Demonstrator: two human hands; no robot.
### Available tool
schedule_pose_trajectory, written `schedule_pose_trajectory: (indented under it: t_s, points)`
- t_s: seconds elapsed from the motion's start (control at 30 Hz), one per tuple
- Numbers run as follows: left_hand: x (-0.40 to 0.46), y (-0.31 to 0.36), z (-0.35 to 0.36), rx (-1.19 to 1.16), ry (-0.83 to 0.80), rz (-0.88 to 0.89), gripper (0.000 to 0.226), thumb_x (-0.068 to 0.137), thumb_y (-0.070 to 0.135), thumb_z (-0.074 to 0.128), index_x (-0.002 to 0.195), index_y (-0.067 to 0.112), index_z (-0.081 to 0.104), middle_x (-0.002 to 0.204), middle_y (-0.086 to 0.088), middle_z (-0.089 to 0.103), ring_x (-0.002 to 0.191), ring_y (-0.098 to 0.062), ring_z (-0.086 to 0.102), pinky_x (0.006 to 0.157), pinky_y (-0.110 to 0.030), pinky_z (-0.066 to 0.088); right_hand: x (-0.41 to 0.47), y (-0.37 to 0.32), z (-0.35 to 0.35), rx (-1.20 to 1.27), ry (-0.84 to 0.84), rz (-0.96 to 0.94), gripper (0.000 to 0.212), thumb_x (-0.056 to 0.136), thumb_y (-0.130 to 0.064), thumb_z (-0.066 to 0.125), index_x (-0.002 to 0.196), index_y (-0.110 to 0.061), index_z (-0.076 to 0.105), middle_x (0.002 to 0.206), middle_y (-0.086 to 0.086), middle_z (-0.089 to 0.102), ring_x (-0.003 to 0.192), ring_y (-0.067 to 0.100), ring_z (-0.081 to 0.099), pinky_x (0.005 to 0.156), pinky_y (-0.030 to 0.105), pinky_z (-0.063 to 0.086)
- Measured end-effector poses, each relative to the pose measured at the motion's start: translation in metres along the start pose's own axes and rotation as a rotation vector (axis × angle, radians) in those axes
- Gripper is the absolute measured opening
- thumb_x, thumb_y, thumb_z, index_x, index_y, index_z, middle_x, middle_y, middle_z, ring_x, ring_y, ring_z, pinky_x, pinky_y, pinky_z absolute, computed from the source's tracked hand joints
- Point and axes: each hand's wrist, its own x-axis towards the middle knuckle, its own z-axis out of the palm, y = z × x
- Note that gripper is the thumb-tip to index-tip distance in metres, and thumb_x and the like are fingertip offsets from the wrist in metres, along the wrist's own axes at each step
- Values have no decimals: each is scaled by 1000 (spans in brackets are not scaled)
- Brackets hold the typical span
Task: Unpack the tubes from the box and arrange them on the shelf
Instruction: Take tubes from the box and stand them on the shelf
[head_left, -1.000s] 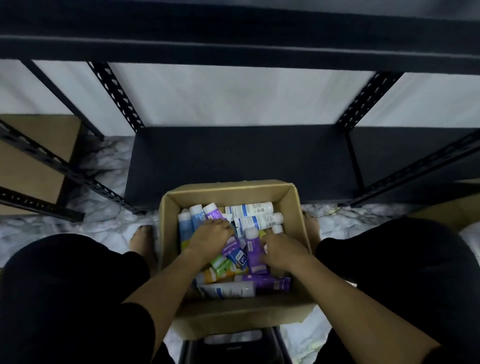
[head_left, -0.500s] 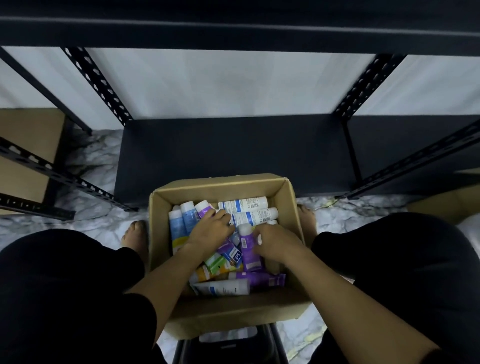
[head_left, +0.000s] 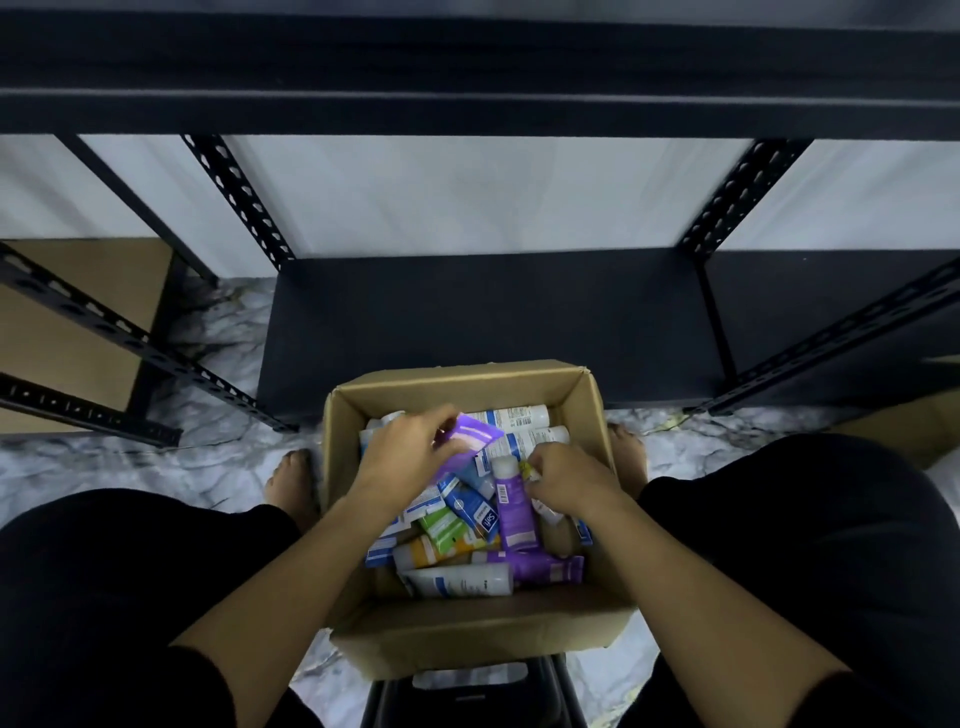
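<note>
An open cardboard box (head_left: 582, 400) sits between my knees, holding several tubes in white, blue, purple, green and orange. My left hand (head_left: 410, 452) grips a purple tube (head_left: 470, 439) and holds it raised above the pile. My right hand (head_left: 569, 480) is down in the box at the right, fingers curled among the tubes beside an upright purple tube (head_left: 511, 506); what it holds is hidden. The black bottom shelf (head_left: 483, 317) lies bare just beyond the box.
Black slotted shelf posts (head_left: 239, 202) rise left and right of the shelf bay. Another cardboard box (head_left: 67, 322) sits under the left rack. My bare feet (head_left: 291, 483) flank the box on marble-patterned floor. A black stool (head_left: 467, 696) is under the box's near edge.
My left hand has lifted a purple tube out of the pile and turned it up toward the back of the box. My right hand shifted slightly right among the tubes.
</note>
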Motion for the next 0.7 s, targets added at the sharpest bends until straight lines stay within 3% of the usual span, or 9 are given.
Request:
schedule_pose_trajectory:
  t_s: [0.13, 0.23, 0.4, 0.53, 0.7]
  points:
    - [-26, 3, -27, -201, 69, -108, 45, 86, 37, 72, 125, 31, 51, 106, 8, 70, 90, -8, 67, 77, -36, 59, 3, 2, 14, 44, -41, 45, 15, 91, -29, 61, 103, -20, 62, 102, 3, 66, 88, 20, 66, 80, 35, 56]
    - [-49, 3, -39, -295, 103, -194, 62, 87, 33, 72, 138, 36, 37, 106, 11, 65, 80, 2, 63, 62, -19, 53, 4, 2, 26, 50, -41, 81, 20, 92, -31, 60, 109, -20, 61, 109, 4, 65, 92, 20, 65, 83, 38, 56]
    - [-72, 4, -40, -242, 120, -215, 51, 91, 34, 67, 137, 33, 45, 117, 7, 68, 70, 15, 51, 49, -1, 37, 2, -1, 49, 129, -26, 89, 37, 90, -25, 66, 122, -18, 50, 121, 4, 60, 106, 24, 62, 87, 38, 52]
    - [-75, 7, -37, -202, 121, -227, 51, 92, 35, 66, 138, 29, 46, 118, 4, 69, 67, 13, 45, 62, 11, 29, 1, -3, 66, 162, 7, 128, 41, 86, -27, 73, 121, -17, 53, 122, 5, 61, 110, 25, 61, 92, 43, 53]
    - [-74, 3, -38, -253, 130, -249, 48, 92, 36, 65, 136, 29, 47, 120, 5, 68, 68, 10, 49, 61, 11, 31, 7, -4, 74, 239, 63, 140, 50, 83, -25, 76, 124, -19, 47, 123, 4, 60, 115, 27, 59, 95, 47, 52]
